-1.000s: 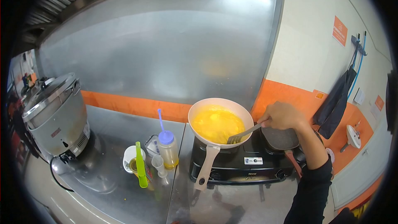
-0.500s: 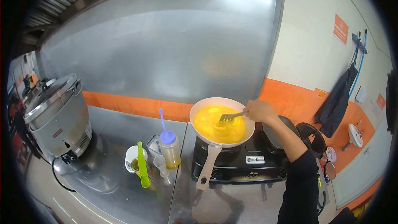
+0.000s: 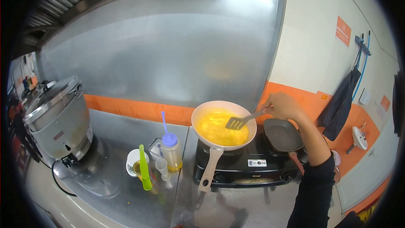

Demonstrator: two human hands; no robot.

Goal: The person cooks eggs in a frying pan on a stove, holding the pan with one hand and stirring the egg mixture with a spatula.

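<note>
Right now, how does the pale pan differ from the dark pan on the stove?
The pale pan is round, the dark pan squarish. The pale pan holds a yellow mixture; the dark pan shows a bare surface. The pale pan's handle is light, the dark pan's reddish brown. Both sit on the black stove.

On one stove (image 3: 236,174), two pans (image 3: 231,106) (one dark); one spatula (image 3: 244,120), one squeeze bottle (image 3: 172,154).

From your head, the one camera looks forward and down at the nearby pan (image 3: 244,110), widely taking in counter (image 3: 116,133) and steel wall panel (image 3: 160,55).
</note>
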